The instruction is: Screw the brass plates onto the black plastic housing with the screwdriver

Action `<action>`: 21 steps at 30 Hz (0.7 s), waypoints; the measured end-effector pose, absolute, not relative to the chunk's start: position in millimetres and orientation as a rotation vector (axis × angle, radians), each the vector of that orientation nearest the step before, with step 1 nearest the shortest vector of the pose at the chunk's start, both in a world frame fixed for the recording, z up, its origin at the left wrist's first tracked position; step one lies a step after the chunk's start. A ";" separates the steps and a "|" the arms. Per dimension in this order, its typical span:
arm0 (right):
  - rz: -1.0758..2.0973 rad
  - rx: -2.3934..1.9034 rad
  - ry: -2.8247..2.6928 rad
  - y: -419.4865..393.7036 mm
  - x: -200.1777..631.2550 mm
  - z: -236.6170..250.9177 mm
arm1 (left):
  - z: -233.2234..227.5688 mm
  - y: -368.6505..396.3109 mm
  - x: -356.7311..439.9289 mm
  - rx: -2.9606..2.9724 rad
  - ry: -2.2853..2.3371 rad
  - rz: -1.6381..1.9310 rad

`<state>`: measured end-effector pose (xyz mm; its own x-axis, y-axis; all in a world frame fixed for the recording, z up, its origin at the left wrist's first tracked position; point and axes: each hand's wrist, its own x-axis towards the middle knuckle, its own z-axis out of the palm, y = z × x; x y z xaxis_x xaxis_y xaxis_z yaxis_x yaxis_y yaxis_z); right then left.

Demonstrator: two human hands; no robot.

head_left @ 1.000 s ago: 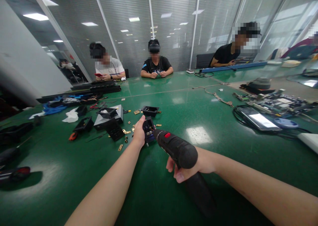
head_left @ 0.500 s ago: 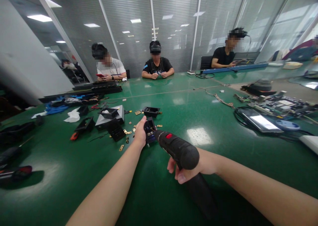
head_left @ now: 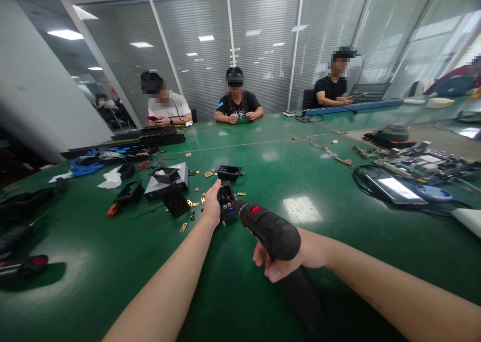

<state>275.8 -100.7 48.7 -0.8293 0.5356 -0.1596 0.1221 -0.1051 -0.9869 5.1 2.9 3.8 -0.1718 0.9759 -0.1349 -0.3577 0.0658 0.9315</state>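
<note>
My left hand [head_left: 213, 207] is closed round the left side of a small black plastic housing [head_left: 227, 209], whose open side shows dark blue and metal parts. In my right hand [head_left: 280, 267] is a black cordless drill [head_left: 268, 229] with a red switch on top. Its nose points left at the housing; whether the bit touches a screw cannot be made out. Brass plates [head_left: 183, 228] and small metal pieces lie left of the housing. Just behind it sits another black housing [head_left: 228, 172] with a brass tab.
A grey box [head_left: 169, 182] carries black plastic parts, with more housings [head_left: 129, 192] beside it. A second power tool [head_left: 24, 266] lies at the left. Circuit boards [head_left: 424, 159] and a phone-like device [head_left: 394, 183] with cables lie right. Three people sit across the green table [head_left: 361, 272].
The view has tilted up slightly. Both hands, the housing and the drill keep nearly the same places. The person at the right across the table has shifted left a little.
</note>
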 end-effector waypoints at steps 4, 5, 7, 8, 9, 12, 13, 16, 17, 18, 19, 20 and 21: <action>1.999 -0.717 -1.907 -99.9 275.7 47.9 | 4.2 2.9 6.5 0.765 1.123 1.447; 1.998 -0.715 -1.910 -99.9 275.6 48.2 | 4.3 2.8 6.6 0.763 1.122 1.447; 1.999 -0.711 -1.909 -100.0 275.3 49.2 | 4.6 2.6 6.6 0.765 1.118 1.439; 1.997 -0.711 -1.906 -100.1 275.2 49.9 | 4.8 2.4 6.5 0.768 1.117 1.434; 1.997 -0.714 -1.902 -100.2 275.1 50.5 | 5.1 2.2 6.5 0.772 1.117 1.430; 1.996 -0.726 -1.895 -100.4 275.1 51.0 | 6.0 1.4 6.5 0.780 1.123 1.437; 1.996 -0.728 -1.894 -100.4 275.2 50.6 | 6.2 1.2 6.5 0.782 1.126 1.439; 1.992 -0.723 -1.891 -100.2 275.5 48.7 | 6.0 1.3 6.5 0.781 1.128 1.440; 1.992 -0.716 -1.887 -100.2 275.5 48.1 | 5.7 1.6 6.4 0.782 1.125 1.439; 1.994 -0.710 -1.883 -100.1 275.4 47.8 | 5.2 1.9 6.2 0.783 1.121 1.438; 1.996 -0.707 -1.880 -100.1 275.3 47.7 | 4.7 2.2 6.0 0.784 1.116 1.438; 2.000 -0.708 -1.877 -100.0 275.3 47.9 | 4.1 2.4 5.7 0.784 1.111 1.437; 2.003 -0.710 -1.875 -100.0 275.2 48.3 | 3.6 2.7 5.3 0.784 1.106 1.436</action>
